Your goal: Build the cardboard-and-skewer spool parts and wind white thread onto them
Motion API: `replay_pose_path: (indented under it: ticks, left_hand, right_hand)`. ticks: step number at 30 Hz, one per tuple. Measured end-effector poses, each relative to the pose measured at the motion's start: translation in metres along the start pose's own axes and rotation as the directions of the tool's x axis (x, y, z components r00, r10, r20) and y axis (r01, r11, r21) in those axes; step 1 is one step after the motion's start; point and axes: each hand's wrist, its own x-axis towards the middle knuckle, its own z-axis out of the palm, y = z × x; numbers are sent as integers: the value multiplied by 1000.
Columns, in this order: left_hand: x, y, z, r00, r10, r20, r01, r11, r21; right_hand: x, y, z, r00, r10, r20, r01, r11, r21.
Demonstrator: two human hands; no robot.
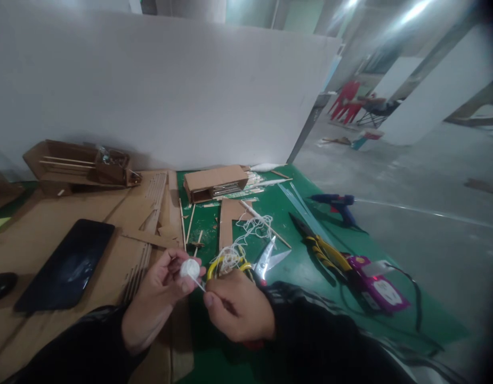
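Observation:
My left hand (160,298) pinches a small white ball of string (190,269) between thumb and fingers. A short taut strand runs from the ball to my right hand (238,304), whose fingers are closed round it. Loose white string (256,226) lies tangled just beyond my right hand, partly over the yellow handles of the scissors (266,258). The scissors' blades are apart and point away from me. A thin stick (280,238) lies beside the tangle.
Cardboard sheets (98,256) and a black tablet (66,266) lie at left. Behind stand cardboard boxes (216,180). On the green table (246,368) at right are pliers (326,253), a glue gun (338,205) and a purple power strip (380,288). A white panel (162,96) rises behind.

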Motion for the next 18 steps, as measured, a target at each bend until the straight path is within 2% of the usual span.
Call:
replay_pose_path:
  ticks: [4,10,14,18]
  left_hand:
    - [-1,-2,4,997,23,-75,-19,998,54]
    - [-4,-4,4,998,-14,-61,18,997,74]
    - [-4,-3,0,999,-25,-41,29,995,93]
    - [-5,-2,-2,1000,9,4,-10,990,143]
  right_hand:
    - [-1,0,3,997,-75,32,79,986,-147]
    - [0,2,6,993,-83,80,101,962,-252]
    - [2,7,3,995,-20,101,42,975,-218]
    - [5,21,-4,989,2,150,7,998,-59]
